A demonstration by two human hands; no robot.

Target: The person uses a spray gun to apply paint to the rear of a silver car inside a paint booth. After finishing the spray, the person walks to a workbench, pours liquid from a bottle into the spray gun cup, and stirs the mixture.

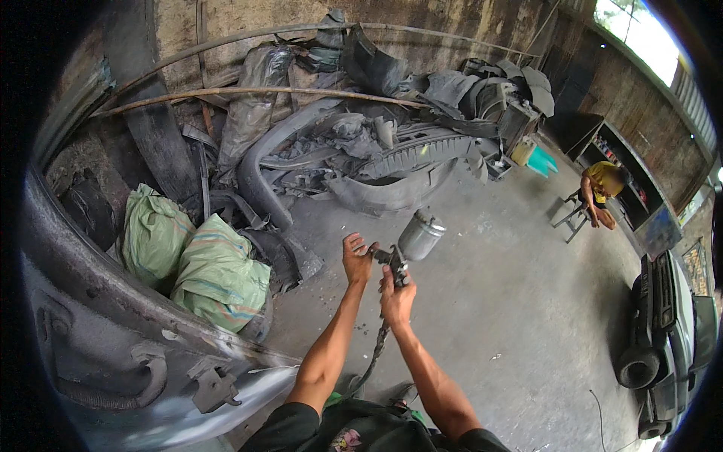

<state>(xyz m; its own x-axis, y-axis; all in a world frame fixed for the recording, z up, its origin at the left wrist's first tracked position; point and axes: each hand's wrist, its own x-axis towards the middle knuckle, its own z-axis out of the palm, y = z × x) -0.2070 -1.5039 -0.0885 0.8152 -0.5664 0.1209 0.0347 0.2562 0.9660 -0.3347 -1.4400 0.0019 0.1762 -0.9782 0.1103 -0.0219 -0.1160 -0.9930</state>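
Note:
My right hand [398,299] is wrapped round the grip of a spray gun [392,260], held out in front of me above the floor. A silvery metal paint cup [422,234] is attached to the gun and leans to the right. From the bottom of the grip, a dark hose [376,352] runs down toward my body. My left hand [357,258] is at the gun's nozzle end, its fingers loosely bent and apart. Whether it touches the nozzle I cannot tell.
A grey-smeared vehicle body panel [151,335] curves along the left. Green woven sacks [220,273] lie beyond it, beside a heap of dusty bumpers [392,181]. At the right, a person [600,190] sits on a stool [572,217] near a shelf; a dark vehicle [666,331] stands nearer.

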